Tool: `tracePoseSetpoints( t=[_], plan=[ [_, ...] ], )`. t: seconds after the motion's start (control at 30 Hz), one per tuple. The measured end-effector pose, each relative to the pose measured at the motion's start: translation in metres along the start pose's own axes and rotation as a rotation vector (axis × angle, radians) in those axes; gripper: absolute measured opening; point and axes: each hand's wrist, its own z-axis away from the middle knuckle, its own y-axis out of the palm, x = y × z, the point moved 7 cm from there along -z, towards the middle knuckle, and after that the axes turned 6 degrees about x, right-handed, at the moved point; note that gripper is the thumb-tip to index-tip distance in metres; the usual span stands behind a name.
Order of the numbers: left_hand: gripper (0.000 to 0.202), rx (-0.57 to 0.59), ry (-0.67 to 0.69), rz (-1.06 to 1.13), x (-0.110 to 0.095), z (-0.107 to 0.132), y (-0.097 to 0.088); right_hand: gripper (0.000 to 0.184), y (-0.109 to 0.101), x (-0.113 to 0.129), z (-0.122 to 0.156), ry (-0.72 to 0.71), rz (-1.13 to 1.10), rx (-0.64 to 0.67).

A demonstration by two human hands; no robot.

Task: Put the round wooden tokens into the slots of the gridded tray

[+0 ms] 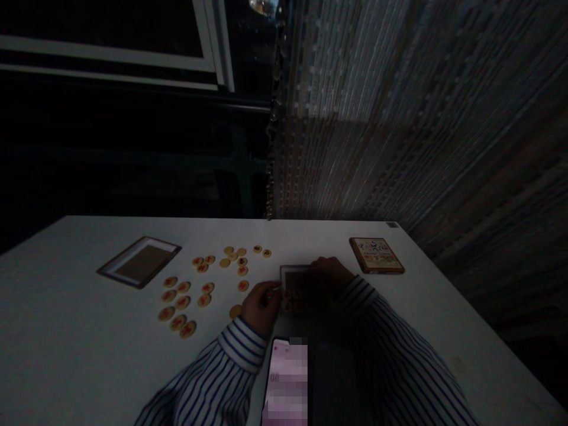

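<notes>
A shallow open box (pixel 295 268) with a dark inside lies between my hands, several round wooden xiangqi pieces (pixel 296 302) in its near left part. My left hand (pixel 261 306) is closed at the box's left wall, its curled fingers gripping that edge. Over the box's far right side rests my right hand (pixel 332 273), bent down in deep shadow; its fingertips are hidden. Close to my left hand lies one blank-faced piece (pixel 235 310). Farther left, several pieces with red characters (pixel 182 302) lie loosely grouped on the white table (pixel 102 337).
A second shallow tray or lid (pixel 139 262) lies at the left. Several pieces (pixel 233 256), some blank and some dark-marked, sit beyond my left hand. At the right is a printed box lid (pixel 377 255). A lit phone (pixel 288 378) lies between my forearms. Beyond the table hangs a string curtain (pixel 346 130).
</notes>
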Motion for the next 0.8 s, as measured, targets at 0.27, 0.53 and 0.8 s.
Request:
tracePoseSetpoints(
  t=[0.27,0.53,0.8],
  plan=[
    [0.024,-0.022,-0.007,0.034,0.0034,-0.0007,-0.0004,0.022,-0.0008,0.0036,0.0004,-0.023,0.003,0.043],
    [0.023,-0.003,0.004,0.003,0.0010,-0.0013,-0.0012,0.021,-0.0020,0.0037,0.0031,-0.024,-0.017,0.028],
    [0.024,0.014,0.002,-0.012,0.0004,-0.0006,0.0010,0.021,-0.0046,0.0059,0.0049,-0.037,-0.009,0.019]
  ],
)
